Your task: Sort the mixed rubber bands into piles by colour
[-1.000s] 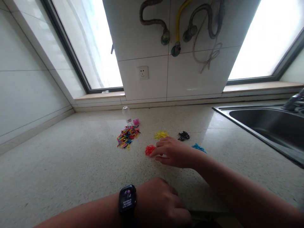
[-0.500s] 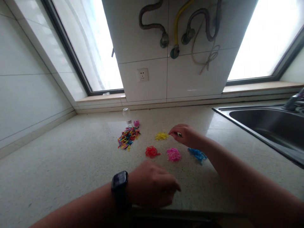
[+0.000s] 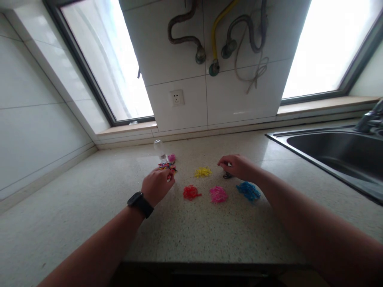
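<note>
Left hand: the left hand (image 3: 157, 184), a dark watch (image 3: 139, 204) on its wrist, reaches forward with fingers curled down onto the mixed pile (image 3: 166, 166) of many-coloured bands, covering most of it; whether it pinches any cannot be told.
Right hand: the right hand (image 3: 236, 166) lies palm down over the black pile (image 3: 227, 175), fingers bent loosely; its grip cannot be told.
Sorted piles: five, counted around the pink pile (image 3: 218, 194): red pile (image 3: 191, 192) to its left, blue pile (image 3: 248, 191) to its right, yellow pile (image 3: 203, 172) behind it, black behind right.
Jar: one clear jar (image 3: 159, 148) behind the mixed pile, pink lid (image 3: 171, 158) beside it.
Room: speckled tabletop (image 3: 89, 207), steel sink (image 3: 332, 149) far right of the pink pile, tiled wall with socket (image 3: 176, 97), hoses (image 3: 215, 36), two windows.
</note>
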A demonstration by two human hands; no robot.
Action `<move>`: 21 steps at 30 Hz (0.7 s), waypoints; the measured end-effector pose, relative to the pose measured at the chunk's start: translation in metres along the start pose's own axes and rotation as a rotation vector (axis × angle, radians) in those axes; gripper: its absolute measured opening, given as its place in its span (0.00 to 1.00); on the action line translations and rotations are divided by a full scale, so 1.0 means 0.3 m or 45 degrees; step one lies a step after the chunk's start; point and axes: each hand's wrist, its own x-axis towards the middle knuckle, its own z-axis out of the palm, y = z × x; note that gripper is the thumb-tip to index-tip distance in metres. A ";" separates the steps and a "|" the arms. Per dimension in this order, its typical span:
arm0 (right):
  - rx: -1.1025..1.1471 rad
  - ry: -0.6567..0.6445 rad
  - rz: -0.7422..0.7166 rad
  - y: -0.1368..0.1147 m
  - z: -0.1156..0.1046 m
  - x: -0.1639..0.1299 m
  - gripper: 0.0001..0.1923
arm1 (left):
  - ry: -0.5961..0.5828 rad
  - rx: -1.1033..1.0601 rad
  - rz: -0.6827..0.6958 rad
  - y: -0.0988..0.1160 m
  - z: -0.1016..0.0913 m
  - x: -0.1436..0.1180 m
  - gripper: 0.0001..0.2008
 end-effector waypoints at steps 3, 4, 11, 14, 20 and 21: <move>-0.001 -0.011 0.014 -0.002 0.000 -0.001 0.12 | -0.052 0.029 0.012 -0.008 0.012 0.001 0.12; -0.002 -0.015 0.016 -0.003 0.000 -0.001 0.12 | -0.062 0.028 0.020 -0.010 0.015 0.001 0.12; -0.007 -0.074 0.010 -0.013 0.003 -0.001 0.12 | -0.123 0.037 -0.008 -0.016 0.020 0.006 0.16; -0.004 -0.090 0.004 -0.024 0.004 -0.001 0.12 | -0.140 0.051 -0.023 -0.017 0.024 0.008 0.17; -0.019 -0.086 -0.010 -0.049 0.004 -0.001 0.11 | -0.119 0.100 0.008 -0.028 0.048 0.012 0.15; -0.017 -0.073 -0.024 -0.053 0.003 -0.001 0.11 | -0.108 0.103 0.028 -0.030 0.052 0.012 0.15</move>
